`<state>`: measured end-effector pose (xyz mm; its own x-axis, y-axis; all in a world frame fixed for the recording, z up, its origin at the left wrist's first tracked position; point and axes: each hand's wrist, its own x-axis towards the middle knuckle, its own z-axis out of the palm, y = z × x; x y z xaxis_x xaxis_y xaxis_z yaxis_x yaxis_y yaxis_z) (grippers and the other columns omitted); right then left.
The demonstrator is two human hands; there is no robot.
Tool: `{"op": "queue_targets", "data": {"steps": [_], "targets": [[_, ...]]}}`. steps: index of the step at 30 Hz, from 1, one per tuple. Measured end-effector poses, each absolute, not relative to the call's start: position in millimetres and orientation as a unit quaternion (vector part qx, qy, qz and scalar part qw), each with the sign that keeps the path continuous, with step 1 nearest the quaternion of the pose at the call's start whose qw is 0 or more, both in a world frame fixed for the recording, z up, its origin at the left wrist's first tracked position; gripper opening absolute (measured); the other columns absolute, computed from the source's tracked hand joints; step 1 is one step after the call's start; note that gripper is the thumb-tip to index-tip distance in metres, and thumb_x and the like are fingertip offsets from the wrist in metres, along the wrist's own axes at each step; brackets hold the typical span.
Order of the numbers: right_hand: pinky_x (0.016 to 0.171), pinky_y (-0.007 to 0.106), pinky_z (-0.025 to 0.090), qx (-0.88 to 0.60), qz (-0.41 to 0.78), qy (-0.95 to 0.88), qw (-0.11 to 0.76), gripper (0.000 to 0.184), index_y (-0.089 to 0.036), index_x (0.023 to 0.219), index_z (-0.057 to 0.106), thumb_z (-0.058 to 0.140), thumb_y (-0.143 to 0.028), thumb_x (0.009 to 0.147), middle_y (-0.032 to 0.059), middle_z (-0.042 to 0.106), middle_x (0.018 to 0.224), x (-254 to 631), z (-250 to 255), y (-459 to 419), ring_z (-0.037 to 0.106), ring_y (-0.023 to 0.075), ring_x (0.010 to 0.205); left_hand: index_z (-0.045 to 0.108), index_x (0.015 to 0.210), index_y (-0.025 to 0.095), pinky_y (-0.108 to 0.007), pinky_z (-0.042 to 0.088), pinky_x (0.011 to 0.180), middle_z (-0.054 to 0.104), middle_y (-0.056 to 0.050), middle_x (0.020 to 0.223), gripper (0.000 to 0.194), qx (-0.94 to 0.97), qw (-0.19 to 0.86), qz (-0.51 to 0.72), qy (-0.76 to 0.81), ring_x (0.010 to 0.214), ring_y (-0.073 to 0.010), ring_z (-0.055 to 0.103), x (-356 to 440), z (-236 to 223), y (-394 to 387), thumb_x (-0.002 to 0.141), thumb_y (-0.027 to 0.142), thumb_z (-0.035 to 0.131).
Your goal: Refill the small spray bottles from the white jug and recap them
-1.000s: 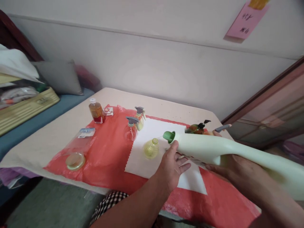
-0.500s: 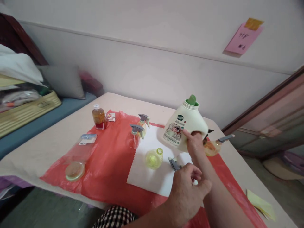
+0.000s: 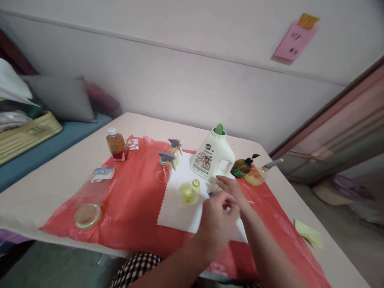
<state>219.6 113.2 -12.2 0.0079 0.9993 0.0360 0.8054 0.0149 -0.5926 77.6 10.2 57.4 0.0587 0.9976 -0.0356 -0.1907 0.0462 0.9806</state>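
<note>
A cream detergent jug with a green piece in its mouth stands upright on the white sheet. Just below its handle is my right hand, fingers stretched out and apart from the handle. My left hand is curled closed in front of it; a small pale bit shows between the fingers, too little to name. Left of both hands, a clear yellow bottle without a top holds some yellow-green liquid. A grey spray head lies on the sheet, mostly hidden behind my left hand.
Two spray bottles, one pinkish and one behind it, stand left of the jug. To its right are a green pump bottle and an amber spray bottle. An amber liquid bottle and round lid occupy the left side.
My right hand has set the jug down on the sheet and let go of its handle, moving lower toward the spray head. My left hand stays curled. The view has shifted slightly.
</note>
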Motion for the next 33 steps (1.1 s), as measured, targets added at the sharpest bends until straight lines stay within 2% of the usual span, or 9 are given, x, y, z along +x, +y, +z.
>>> {"op": "queue_targets", "data": {"steps": [3, 6, 9, 12, 17, 20, 23, 27, 33], "targets": [[0.081, 0.036, 0.049, -0.701, 0.170, -0.686, 0.098, 0.031, -0.022, 0.109, 0.070, 0.049, -0.025, 0.086, 0.0106, 0.074, 0.104, 221, -15, 89, 0.065, 0.0251, 0.096, 0.067, 0.085, 0.025, -0.032, 0.047, 0.085, 0.067, -0.002, 0.085, 0.007, 0.417, 0.472, 0.606, 0.485, 0.086, -0.0206, 0.063, 49, 58, 21, 0.079, 0.025, 0.064], [0.083, 0.035, 0.046, -0.692, 0.144, -0.707, 0.012, 0.036, -0.021, 0.112, 0.069, 0.046, -0.011, 0.086, 0.0130, 0.073, 0.108, 215, -20, 75, 0.061, 0.0261, 0.107, 0.060, 0.102, 0.024, -0.035, 0.043, 0.099, 0.066, -0.005, 0.108, 0.030, 0.433, 0.384, 0.594, 0.558, 0.107, -0.0225, 0.061, 20, 45, 36, 0.073, 0.019, 0.066], [0.085, 0.037, 0.045, -0.680, 0.129, -0.721, -0.013, 0.037, -0.019, 0.113, 0.067, 0.042, -0.007, 0.088, 0.0148, 0.073, 0.106, 210, -22, 73, 0.058, 0.0274, 0.111, 0.048, 0.127, 0.020, -0.040, 0.038, 0.106, 0.054, -0.014, 0.135, 0.074, 0.478, 0.382, 0.494, 0.618, 0.130, -0.0289, 0.048, 2, 19, 51, 0.057, 0.009, 0.070], [0.083, 0.037, 0.046, -0.686, 0.123, -0.717, 0.009, 0.033, -0.016, 0.106, 0.068, 0.042, -0.005, 0.088, 0.0159, 0.074, 0.099, 215, -15, 75, 0.060, 0.0274, 0.104, 0.039, 0.138, 0.017, -0.040, 0.041, 0.102, 0.049, -0.018, 0.140, 0.093, 0.502, 0.437, 0.402, 0.629, 0.130, -0.0318, 0.048, -5, -8, 61, 0.052, 0.009, 0.074], [0.087, 0.037, 0.047, -0.702, 0.092, -0.686, 0.166, 0.034, -0.017, 0.125, 0.060, 0.043, -0.021, 0.095, 0.0165, 0.067, 0.121, 236, 17, 76, 0.058, 0.0253, 0.109, 0.049, 0.126, 0.020, -0.035, 0.046, 0.083, 0.063, -0.009, 0.111, 0.074, 0.556, 0.443, 0.335, 0.618, 0.099, -0.0267, 0.061, 2, -26, 68, 0.057, 0.018, 0.076], [0.082, 0.035, 0.049, -0.627, 0.170, -0.593, 0.476, 0.038, -0.021, 0.132, 0.056, 0.047, -0.033, 0.096, 0.0106, 0.065, 0.122, 244, 39, 71, 0.060, 0.0194, 0.095, 0.050, 0.118, 0.021, -0.032, 0.043, 0.079, 0.062, -0.005, 0.102, 0.060, 0.579, 0.416, 0.325, 0.622, 0.093, -0.0226, 0.058, 16, -24, 68, 0.063, 0.021, 0.073], [0.075, 0.031, 0.048, -0.417, 0.270, -0.405, 0.767, 0.024, -0.026, 0.108, 0.070, 0.067, -0.033, 0.086, 0.0019, 0.069, 0.102, 241, 58, 62, 0.060, 0.0147, 0.083, 0.048, 0.114, 0.022, -0.029, 0.042, 0.077, 0.059, -0.002, 0.100, 0.059, 0.608, 0.398, 0.301, 0.617, 0.090, -0.0192, 0.057, 35, -22, 65, 0.062, 0.022, 0.074], [0.074, 0.029, 0.047, -0.329, 0.271, -0.359, 0.830, 0.020, -0.028, 0.099, 0.073, 0.076, -0.027, 0.079, -0.0008, 0.069, 0.099, 236, 76, 50, 0.061, 0.0133, 0.086, 0.049, 0.105, 0.022, -0.028, 0.040, 0.072, 0.058, 0.000, 0.095, 0.055, 0.641, 0.398, 0.257, 0.604, 0.083, -0.0179, 0.056, 60, -19, 57, 0.058, 0.023, 0.077], [0.084, 0.036, 0.048, -0.401, 0.299, -0.407, 0.764, 0.030, -0.028, 0.109, 0.072, 0.076, -0.031, 0.080, 0.0006, 0.071, 0.103, 236, 68, 43, 0.062, 0.0170, 0.093, 0.050, 0.101, 0.023, -0.030, 0.041, 0.074, 0.058, -0.001, 0.096, 0.049, 0.675, 0.384, 0.247, 0.580, 0.087, -0.0203, 0.056, 79, -8, 49, 0.059, 0.022, 0.075]]}}
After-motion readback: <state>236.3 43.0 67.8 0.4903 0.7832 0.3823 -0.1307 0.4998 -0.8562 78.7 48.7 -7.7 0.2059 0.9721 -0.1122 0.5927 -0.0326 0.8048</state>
